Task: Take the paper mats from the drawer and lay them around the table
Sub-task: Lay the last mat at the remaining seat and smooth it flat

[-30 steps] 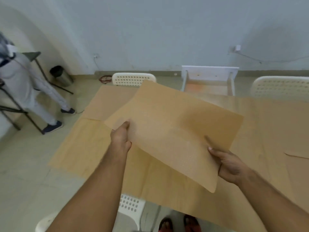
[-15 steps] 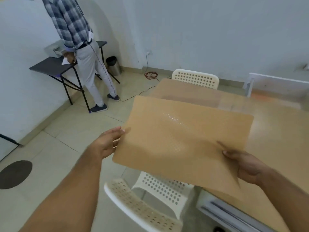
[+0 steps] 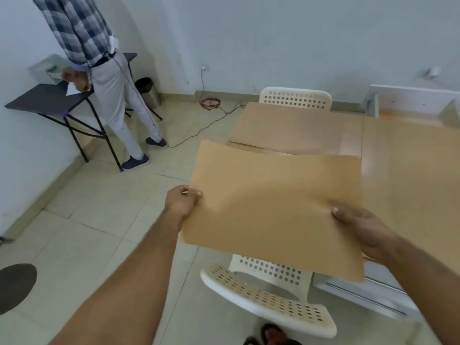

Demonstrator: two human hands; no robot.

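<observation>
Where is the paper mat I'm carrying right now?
Head view, centre: the paper mat is held up between the left hand and right hand, over the white chair beside the table.

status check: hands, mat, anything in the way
Left hand and right hand each pinch the held mat, in the air by the table edge. Laid mat at the far end. Chair directly below.

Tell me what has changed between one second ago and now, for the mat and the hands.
The view swung left; the table now lies at the right. The paper mat, earlier over the table top, is now mostly above the white chair beside it. Nothing was let go: left hand and right hand grip its side edges as before. The laid mat at the far corner stayed.
</observation>
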